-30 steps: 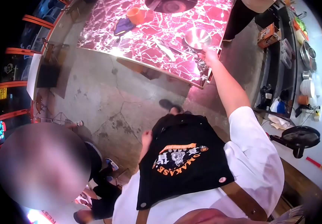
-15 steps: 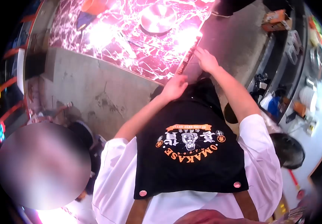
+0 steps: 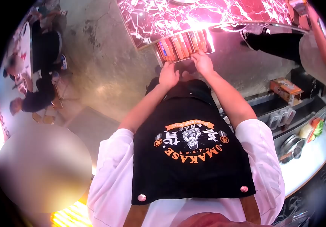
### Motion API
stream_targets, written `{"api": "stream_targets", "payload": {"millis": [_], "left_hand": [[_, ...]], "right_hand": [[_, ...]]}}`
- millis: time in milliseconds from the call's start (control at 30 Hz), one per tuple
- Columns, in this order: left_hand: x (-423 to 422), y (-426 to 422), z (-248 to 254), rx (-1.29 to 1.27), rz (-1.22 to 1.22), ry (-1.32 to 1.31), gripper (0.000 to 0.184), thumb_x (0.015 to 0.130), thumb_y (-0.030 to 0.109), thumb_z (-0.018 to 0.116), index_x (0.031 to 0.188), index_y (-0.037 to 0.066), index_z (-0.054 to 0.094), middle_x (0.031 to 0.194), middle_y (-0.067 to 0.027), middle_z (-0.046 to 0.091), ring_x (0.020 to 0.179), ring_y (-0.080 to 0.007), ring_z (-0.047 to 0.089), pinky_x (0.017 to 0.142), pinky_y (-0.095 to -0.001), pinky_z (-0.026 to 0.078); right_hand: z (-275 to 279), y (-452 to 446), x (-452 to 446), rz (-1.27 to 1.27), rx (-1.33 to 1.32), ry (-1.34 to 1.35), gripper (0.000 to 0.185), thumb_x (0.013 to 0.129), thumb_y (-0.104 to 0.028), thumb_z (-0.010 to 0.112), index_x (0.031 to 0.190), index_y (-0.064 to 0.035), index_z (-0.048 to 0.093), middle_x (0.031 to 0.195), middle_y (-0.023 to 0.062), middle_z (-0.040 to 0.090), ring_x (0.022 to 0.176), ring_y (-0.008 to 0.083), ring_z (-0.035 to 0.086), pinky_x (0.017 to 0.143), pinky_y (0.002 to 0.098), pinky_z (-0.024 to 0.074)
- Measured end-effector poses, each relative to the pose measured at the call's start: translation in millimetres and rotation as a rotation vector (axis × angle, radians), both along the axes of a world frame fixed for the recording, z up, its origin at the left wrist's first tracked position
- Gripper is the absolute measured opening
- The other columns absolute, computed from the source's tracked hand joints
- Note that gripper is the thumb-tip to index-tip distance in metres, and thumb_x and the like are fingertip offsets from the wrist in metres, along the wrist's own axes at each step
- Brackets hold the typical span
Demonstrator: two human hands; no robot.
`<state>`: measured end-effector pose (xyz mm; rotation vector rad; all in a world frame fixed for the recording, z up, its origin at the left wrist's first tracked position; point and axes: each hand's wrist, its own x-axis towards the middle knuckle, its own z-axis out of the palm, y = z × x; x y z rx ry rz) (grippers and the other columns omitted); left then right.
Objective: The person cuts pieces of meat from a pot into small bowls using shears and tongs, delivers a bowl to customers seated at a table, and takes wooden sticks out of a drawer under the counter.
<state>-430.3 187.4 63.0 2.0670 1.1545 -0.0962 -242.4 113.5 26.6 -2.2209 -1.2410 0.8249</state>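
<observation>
Beneath the dark red marble-patterned counter (image 3: 147,28), a drawer (image 3: 186,58) stands pulled out towards me. Inside it are several sections with orange-red, long items (image 3: 181,44), too glary to name, and something blue at the left end. My left hand (image 3: 169,75) has its fingers bent at the left part of the drawer's front edge. Farther right along that edge, the fingers of my right hand (image 3: 202,63) curl over the rim. The undersides of both grips are hidden.
At right, a person's dark-clothed leg (image 3: 272,42) reaches out near the counter. A cardboard box (image 3: 286,90), clear plastic containers (image 3: 280,119) and metal pans (image 3: 293,145) line the side station. People sit at a table (image 3: 26,53) on the far left.
The drawer has come out from under the counter, showing its contents. Both hands are now at its front edge. My view has turned, bringing the seated people and the other worker in.
</observation>
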Motion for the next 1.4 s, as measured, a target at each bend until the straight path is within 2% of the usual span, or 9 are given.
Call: {"api": "stream_targets", "payload": {"millis": [400, 500, 633, 767, 833, 967, 1033, 1200, 1400], "left_hand": [[-64.1, -44.8, 10.5, 0.083, 0.185, -0.17, 0.035, 0.08, 0.017, 0.064, 0.112, 0.003, 0.059, 0.136, -0.0185, 0.043, 0.12, -0.0359, 0.048, 0.099, -0.0389, 0.042], [-123.7, -76.3, -2.2, 0.0, 0.248, -0.064, 0.033, 0.082, 0.021, 0.063, 0.112, 0.006, 0.06, 0.134, -0.0168, 0.046, 0.121, -0.0332, 0.048, 0.1, -0.0398, 0.042], [-191.7, -105.0, -15.3, -0.15, 0.347, 0.036, 0.03, 0.083, 0.019, 0.063, 0.11, 0.006, 0.061, 0.125, -0.0158, 0.054, 0.106, -0.0276, 0.06, 0.088, -0.0356, 0.048], [-184.2, -101.9, -2.5, -0.241, 0.454, 0.059, 0.03, 0.083, 0.021, 0.061, 0.109, 0.005, 0.062, 0.109, -0.0155, 0.063, 0.097, -0.0279, 0.064, 0.083, -0.0367, 0.05], [-167.0, -95.9, -5.0, -0.223, 0.453, 0.014, 0.03, 0.084, 0.021, 0.061, 0.109, 0.005, 0.062, 0.108, -0.0154, 0.063, 0.097, -0.0279, 0.064, 0.084, -0.0372, 0.05], [-80.8, -70.7, 12.3, -0.222, 0.384, -0.15, 0.031, 0.085, 0.022, 0.059, 0.11, 0.004, 0.062, 0.106, -0.0158, 0.065, 0.098, -0.0305, 0.063, 0.085, -0.0382, 0.049], [-23.0, -54.1, 19.6, -0.116, 0.299, -0.241, 0.029, 0.088, 0.02, 0.059, 0.111, 0.003, 0.061, 0.104, -0.0141, 0.067, 0.097, -0.0241, 0.065, 0.084, -0.0332, 0.05], [116.6, -9.4, 18.5, -0.081, 0.347, -0.362, 0.026, 0.086, 0.021, 0.06, 0.102, 0.001, 0.065, 0.09, -0.015, 0.068, 0.086, -0.0265, 0.067, 0.077, -0.0337, 0.051], [177.3, 13.3, -67.8, -0.5, 0.616, -0.323, 0.026, 0.081, 0.026, 0.062, 0.086, 0.001, 0.068, 0.074, -0.0159, 0.067, 0.066, -0.026, 0.066, 0.062, -0.0372, 0.051]], "right_hand": [[21.9, 56.8, 34.4, -0.238, -0.296, -0.149, 0.047, 0.079, -0.035, 0.062, 0.113, -0.0036, 0.054, 0.101, 0.0234, 0.065, 0.102, 0.0408, 0.06, 0.089, 0.0472, 0.0466], [-3.4, 73.7, 32.2, -0.29, -0.323, -0.041, 0.045, 0.079, -0.04, 0.062, 0.102, -0.0018, 0.063, 0.105, 0.022, 0.065, 0.105, 0.0352, 0.061, 0.091, 0.042, 0.047], [4.8, 63.2, 52.9, -0.224, -0.427, 0.295, 0.048, 0.076, -0.044, 0.068, 0.093, 0.0003, 0.068, 0.096, 0.0174, 0.068, 0.088, 0.0268, 0.067, 0.079, 0.0359, 0.051], [-31.0, 63.9, 65.4, -0.114, -0.083, 0.272, 0.045, 0.08, -0.04, 0.071, 0.095, 0.0015, 0.065, 0.073, 0.0085, 0.065, 0.052, 0.0169, 0.059, 0.05, 0.0307, 0.0475], [-15.9, 63.4, 73.5, -0.255, -0.315, 0.638, 0.045, 0.08, -0.04, 0.071, 0.097, 0.0007, 0.064, 0.075, 0.007, 0.065, 0.051, 0.0156, 0.056, 0.049, 0.0295, 0.046], [-38.7, 46.2, 71.8, -0.113, -0.175, 0.118, 0.053, 0.076, -0.044, 0.073, 0.1, 0.0021, 0.063, 0.08, 0.0118, 0.067, 0.063, 0.0174, 0.063, 0.06, 0.0315, 0.0495], [-3.6, 37.1, 63.6, -0.066, -0.278, 0.022, 0.07, 0.074, -0.062, 0.064, 0.107, 0.0, 0.061, 0.105, 0.0235, 0.064, 0.102, 0.0369, 0.061, 0.087, 0.0439, 0.047], [4.3, 28.2, 67.5, -0.135, -0.327, 0.073, 0.053, 0.084, -0.055, 0.055, 0.101, -0.005, 0.062, 0.1, 0.0243, 0.064, 0.098, 0.0402, 0.06, 0.084, 0.0487, 0.0473], [8.2, 6.0, 77.8, -0.049, -0.161, 0.184, 0.038, 0.091, -0.039, 0.049, 0.095, -0.0036, 0.063, 0.092, 0.0227, 0.065, 0.089, 0.0396, 0.062, 0.078, 0.047, 0.0478]]}}
